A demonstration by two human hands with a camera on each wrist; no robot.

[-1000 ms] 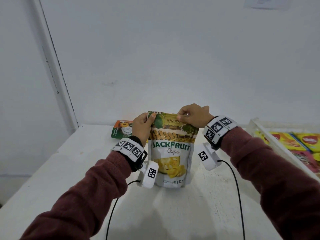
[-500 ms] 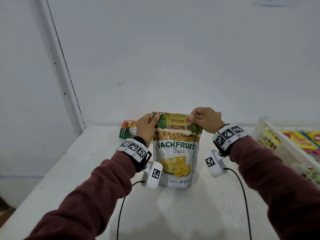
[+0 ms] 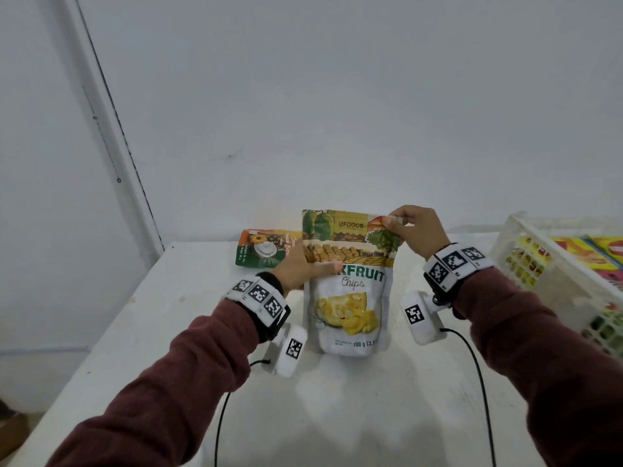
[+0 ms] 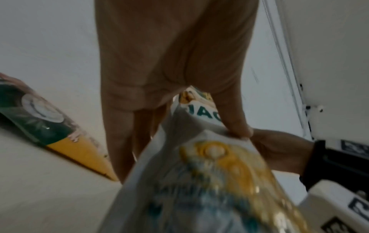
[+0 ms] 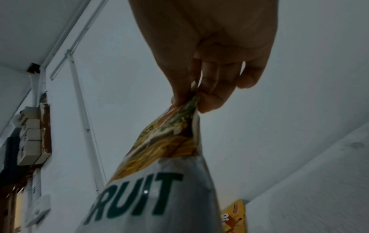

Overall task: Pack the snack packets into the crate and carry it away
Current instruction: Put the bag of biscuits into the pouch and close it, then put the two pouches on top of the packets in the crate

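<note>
The left hand (image 3: 301, 269) has slid from the top corner down to grip the pouch (image 3: 349, 308) side, while the right hand (image 3: 416, 230) still pinches its top.

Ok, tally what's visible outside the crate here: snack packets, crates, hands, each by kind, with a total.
Snack packets outside the crate: 2, the jackfruit chips pouch and the green-and-orange packet
Crates: 1, the white crate
Hands: 2, left hand, right hand
Total: 5

crate (image 3: 553, 281) — cut off right (contents partly hidden) | green packet (image 3: 261, 249) — half hidden

jackfruit pouch (image 3: 347, 291) on table (image 3: 141, 332), crate (image 3: 553, 284) right
</note>
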